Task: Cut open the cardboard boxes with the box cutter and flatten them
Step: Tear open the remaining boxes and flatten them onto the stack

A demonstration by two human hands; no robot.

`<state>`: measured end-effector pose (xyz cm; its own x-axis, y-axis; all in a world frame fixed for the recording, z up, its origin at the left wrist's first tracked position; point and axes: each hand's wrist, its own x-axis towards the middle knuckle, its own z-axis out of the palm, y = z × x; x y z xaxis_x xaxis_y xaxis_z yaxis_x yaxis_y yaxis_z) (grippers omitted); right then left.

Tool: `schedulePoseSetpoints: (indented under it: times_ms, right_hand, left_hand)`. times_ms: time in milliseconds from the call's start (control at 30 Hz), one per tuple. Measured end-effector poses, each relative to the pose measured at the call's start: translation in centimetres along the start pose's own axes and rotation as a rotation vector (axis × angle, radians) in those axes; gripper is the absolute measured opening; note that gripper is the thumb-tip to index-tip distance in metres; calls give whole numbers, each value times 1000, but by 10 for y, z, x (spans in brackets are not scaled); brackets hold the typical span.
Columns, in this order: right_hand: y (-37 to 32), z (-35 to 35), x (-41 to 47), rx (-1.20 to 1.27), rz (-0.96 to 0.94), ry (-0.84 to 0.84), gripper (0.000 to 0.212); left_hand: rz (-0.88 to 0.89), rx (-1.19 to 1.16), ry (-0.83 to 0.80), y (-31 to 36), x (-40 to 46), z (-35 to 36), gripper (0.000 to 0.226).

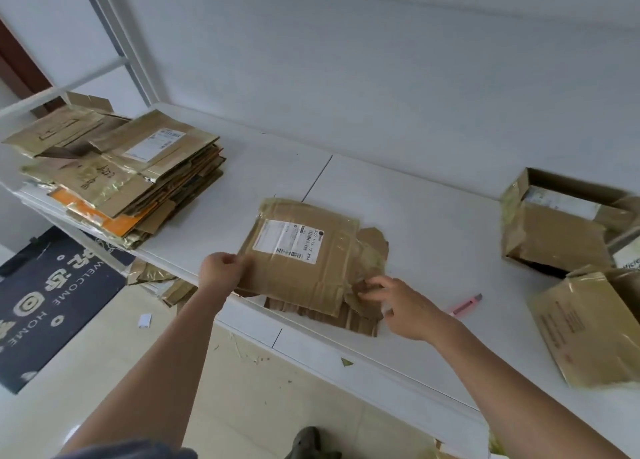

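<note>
Many boxes have already been dealt with, judging by the stack of flattened cardboard [121, 178] piled at the upper left of the frame on the white tabletop [433, 223]. At centre frame a flattened box [304, 254] bearing a white shipping label [287, 238] lies at the near edge of the tabletop, with torn flaps and crumpled tape at its right side and another flat layer of cardboard showing beneath it. The left hand [221, 268] is closed on the box's left edge, which is pinched between thumb and fingers. The right hand [398, 302] is placed at the lower right corner, its fingers bent and touching the torn flap; whether the flap is actually pinched cannot be told.

The pink box cutter [465, 306] has been set down on the tabletop just right of the right hand, held by neither hand. This box is judged to be cut open and nearly flat, with only pressing down and moving to the stack left for it.

Work remains at the right of the frame: an open box [550, 233] is seen standing unflattened at the middle right, and a second taped box [588, 330] lies below it near the frame's edge, apparently not yet flattened. More may lie beyond the frame. Cardboard scraps [162, 282] are seen below the tabletop's edge at left.
</note>
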<state>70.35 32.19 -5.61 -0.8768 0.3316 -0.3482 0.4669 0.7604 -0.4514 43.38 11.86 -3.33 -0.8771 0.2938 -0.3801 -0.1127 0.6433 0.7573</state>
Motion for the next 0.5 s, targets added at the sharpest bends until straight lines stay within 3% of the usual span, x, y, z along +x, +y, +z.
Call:
schedulePoseSetpoints:
  times_ms: [67, 167, 300, 400, 500]
  right_hand:
    - [-2, -4, 5, 103, 32, 69, 48]
    - [-4, -9, 10, 270, 117, 240, 35]
    - [-9, -4, 14, 303, 150, 189, 57]
    - [-14, -2, 18, 356, 163, 195, 57]
    - [-16, -18, 24, 574, 322, 356, 55]
  left_hand:
    - [-3, 59, 25, 4, 3, 6, 28]
    - [-55, 258, -77, 15, 3, 11, 33]
    - [-81, 463, -215, 28, 4, 7, 39]
    - [-55, 394, -253, 32, 7, 3, 39]
    - [-7, 203, -227, 30, 9, 2, 30]
